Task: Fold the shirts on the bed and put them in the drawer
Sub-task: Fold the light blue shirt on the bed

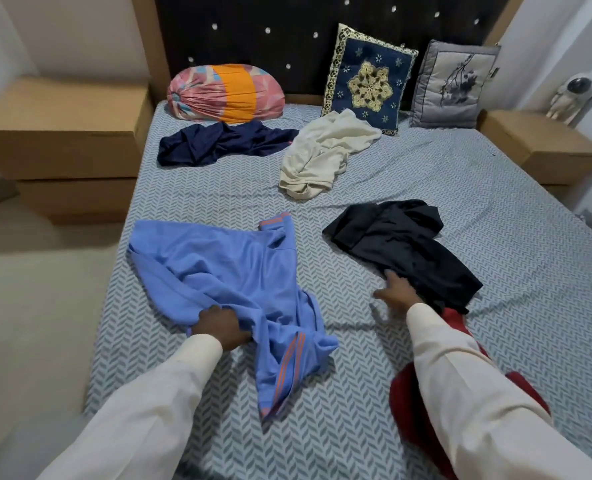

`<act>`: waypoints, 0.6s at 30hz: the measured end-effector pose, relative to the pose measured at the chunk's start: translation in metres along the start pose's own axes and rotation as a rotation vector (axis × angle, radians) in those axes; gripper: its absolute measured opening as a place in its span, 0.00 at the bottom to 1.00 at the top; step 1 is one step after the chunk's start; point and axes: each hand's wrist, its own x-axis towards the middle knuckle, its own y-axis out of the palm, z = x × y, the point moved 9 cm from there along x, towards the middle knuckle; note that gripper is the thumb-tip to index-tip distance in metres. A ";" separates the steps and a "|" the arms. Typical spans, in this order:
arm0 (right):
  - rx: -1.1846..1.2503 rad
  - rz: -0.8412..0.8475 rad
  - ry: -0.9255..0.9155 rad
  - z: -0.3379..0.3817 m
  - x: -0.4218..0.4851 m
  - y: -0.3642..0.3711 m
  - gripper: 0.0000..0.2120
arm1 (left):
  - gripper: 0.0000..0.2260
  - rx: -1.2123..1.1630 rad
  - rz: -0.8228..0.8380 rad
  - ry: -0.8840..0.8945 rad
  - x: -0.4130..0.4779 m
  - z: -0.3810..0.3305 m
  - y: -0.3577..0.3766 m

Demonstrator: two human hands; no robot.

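Lower left, the left hand (223, 327) has its grip curled round a bunch of the light-blue shirt with orange stripes (225, 265); right of centre, the right hand (396, 291) is spread, fingertips touching the crumpled black shirt (401, 237); both shirts lie on the grey herringbone-sheeted bed (356, 427)

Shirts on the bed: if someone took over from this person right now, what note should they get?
Left hand grips the light blue shirt. Right hand touches the black shirt, fingers straight. Navy shirt and cream shirt lie crumpled near the pillows; a red garment lies under the right sleeve.
Done: nothing folded.
Left: fold all, stow them in the drawer, which I cannot pick out here.
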 end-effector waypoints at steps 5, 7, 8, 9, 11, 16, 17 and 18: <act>0.271 -0.525 0.570 -0.076 -0.022 -0.073 0.38 | 0.27 0.056 0.037 -0.073 0.012 0.002 -0.009; 0.240 -0.705 0.527 -0.058 -0.031 -0.075 0.31 | 0.25 0.087 0.050 -0.103 0.018 -0.003 -0.010; 0.221 -0.768 0.407 -0.036 -0.027 -0.072 0.24 | 0.24 0.104 0.063 -0.119 0.020 -0.006 -0.010; 0.221 -0.769 0.239 -0.009 -0.018 -0.064 0.20 | 0.23 0.128 0.079 -0.134 0.023 -0.009 -0.008; 0.236 -0.538 -0.105 0.057 0.004 -0.036 0.20 | 0.21 0.171 0.087 -0.151 0.027 -0.011 -0.006; -0.348 -0.057 -0.388 0.163 0.042 0.017 0.27 | 0.21 0.181 0.093 -0.181 0.033 -0.007 -0.001; -0.442 -0.018 -0.326 0.160 0.051 0.017 0.27 | 0.21 0.182 0.098 -0.183 0.033 -0.008 -0.001; -0.499 0.001 -0.239 0.152 0.059 0.014 0.28 | 0.22 0.180 0.102 -0.181 0.032 -0.009 -0.002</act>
